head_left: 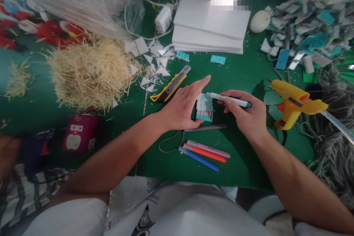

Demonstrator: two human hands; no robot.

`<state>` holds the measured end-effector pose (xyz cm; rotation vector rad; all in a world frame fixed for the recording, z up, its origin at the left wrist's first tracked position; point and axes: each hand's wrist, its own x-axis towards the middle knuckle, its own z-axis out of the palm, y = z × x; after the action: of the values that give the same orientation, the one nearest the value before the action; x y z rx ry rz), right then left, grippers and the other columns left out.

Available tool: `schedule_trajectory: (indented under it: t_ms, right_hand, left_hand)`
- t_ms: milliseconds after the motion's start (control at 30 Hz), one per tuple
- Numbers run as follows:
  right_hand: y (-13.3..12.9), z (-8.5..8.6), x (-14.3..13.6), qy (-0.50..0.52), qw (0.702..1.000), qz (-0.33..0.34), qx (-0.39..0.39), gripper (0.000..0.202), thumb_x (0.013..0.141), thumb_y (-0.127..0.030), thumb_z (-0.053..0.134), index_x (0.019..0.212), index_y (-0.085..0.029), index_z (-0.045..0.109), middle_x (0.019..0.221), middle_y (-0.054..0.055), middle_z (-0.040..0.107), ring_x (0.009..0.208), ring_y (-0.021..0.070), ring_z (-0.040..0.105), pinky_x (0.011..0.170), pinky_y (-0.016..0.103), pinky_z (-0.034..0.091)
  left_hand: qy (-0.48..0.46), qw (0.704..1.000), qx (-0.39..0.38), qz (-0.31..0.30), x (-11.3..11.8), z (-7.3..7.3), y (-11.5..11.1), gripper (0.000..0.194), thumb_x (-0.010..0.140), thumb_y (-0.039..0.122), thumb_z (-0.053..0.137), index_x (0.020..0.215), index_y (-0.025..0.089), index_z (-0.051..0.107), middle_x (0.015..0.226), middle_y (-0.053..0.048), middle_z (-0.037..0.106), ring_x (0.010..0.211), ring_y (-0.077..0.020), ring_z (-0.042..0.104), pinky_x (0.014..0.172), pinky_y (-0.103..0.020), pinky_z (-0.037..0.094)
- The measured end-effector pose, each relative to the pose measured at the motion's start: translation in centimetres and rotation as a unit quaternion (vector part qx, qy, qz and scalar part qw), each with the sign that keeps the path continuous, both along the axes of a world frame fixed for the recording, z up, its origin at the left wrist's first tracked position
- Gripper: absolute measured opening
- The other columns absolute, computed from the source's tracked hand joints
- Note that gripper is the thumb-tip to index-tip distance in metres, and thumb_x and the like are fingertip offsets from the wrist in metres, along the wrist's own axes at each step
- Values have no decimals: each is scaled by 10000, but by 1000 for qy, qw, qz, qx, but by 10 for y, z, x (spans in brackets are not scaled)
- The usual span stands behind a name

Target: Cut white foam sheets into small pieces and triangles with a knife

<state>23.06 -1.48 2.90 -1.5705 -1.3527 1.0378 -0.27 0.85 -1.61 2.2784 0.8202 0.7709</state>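
Observation:
My right hand (pixel 246 112) holds a white marker (pixel 231 99) with a teal end, its tip over the top of a small pale teal piece (pixel 204 107). That piece lies on the green table and has pinkish stripes on its lower part. My left hand (pixel 184 105) rests flat at the piece's left edge, thumb by its bottom and fingers spread. Just left of this hand is a yellow utility knife (pixel 171 84). A grey pen (pixel 206 128) lies below the piece, with pink (pixel 208 149), orange (pixel 205 153) and blue (pixel 198 158) pens nearer me.
A yellow glue gun (pixel 293 103) lies right, beside grey yarn (pixel 334 129). White sheets (pixel 210 29), a white charger (pixel 163 19) and a heap of scraps (pixel 306 25) are behind. Straw (pixel 88 72) and a purple power box (pixel 80 132) sit left.

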Motion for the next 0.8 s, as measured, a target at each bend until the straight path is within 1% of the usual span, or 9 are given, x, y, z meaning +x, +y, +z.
schedule_trajectory:
  t_ms: [100, 233, 333, 467, 567, 733, 800]
  right_hand:
    - [0, 1, 0, -5, 1000, 9, -3, 163, 829, -372, 789, 888, -222, 806, 815, 33, 810, 567, 141, 673, 554, 278, 601]
    - [0, 2, -1, -1, 1000, 19, -5, 131, 818, -348, 775, 842, -224, 805, 750, 25, 793, 569, 148, 681, 541, 271, 585]
    - [0, 1, 0, -8, 1000, 8, 0, 128, 823, -334, 765, 874, -224, 807, 775, 23, 797, 574, 145, 682, 556, 276, 591]
    - [0, 0, 0, 8, 1000, 7, -3, 88, 811, -312, 765, 817, -227, 787, 771, 19, 782, 595, 153, 702, 564, 274, 595]
    - [1, 0, 0, 19, 1000, -15, 0, 79, 809, -297, 759, 832, -226, 784, 777, 17, 781, 601, 152, 706, 577, 274, 601]
    - [1, 1, -1, 29, 999, -22, -8, 80, 770, -302, 793, 771, -232, 754, 721, 3, 765, 552, 144, 680, 549, 273, 591]
    - [1, 0, -1, 35, 999, -35, -4, 77, 767, -295, 794, 788, -233, 754, 704, -4, 760, 546, 143, 674, 551, 275, 589]
  left_hand:
    - [-3, 1000, 6, 0, 0, 0, 0, 1174, 837, 271, 745, 1718, 261, -31, 1726, -203, 347, 1571, -405, 418, 1224, -579, 456]
    - [0, 1000, 0, 3, 0, 0, 0, 1162, 853, 282, 748, 1722, 267, -23, 1728, -192, 353, 1569, -401, 422, 1234, -575, 445]
    - [-2, 1000, -1, 2, 0, 1, -1, 1155, 861, 295, 747, 1722, 266, -22, 1729, -192, 351, 1570, -402, 418, 1235, -573, 443]
    - [-2, 1000, 5, -1, 0, 0, 0, 1167, 853, 289, 749, 1718, 264, -32, 1731, -203, 341, 1572, -403, 416, 1223, -574, 453]
    - [4, 1000, 0, 0, 0, 0, 0, 1171, 851, 293, 750, 1715, 276, -41, 1735, -201, 335, 1573, -408, 415, 1225, -581, 447]
    - [4, 1000, 0, -1, 0, 1, 0, 1158, 852, 291, 738, 1713, 272, -37, 1734, -204, 335, 1575, -408, 411, 1228, -573, 443]
    - [5, 1000, 1, 0, 0, 1, 0, 1151, 850, 289, 733, 1712, 265, -30, 1733, -208, 333, 1578, -409, 406, 1230, -574, 439]
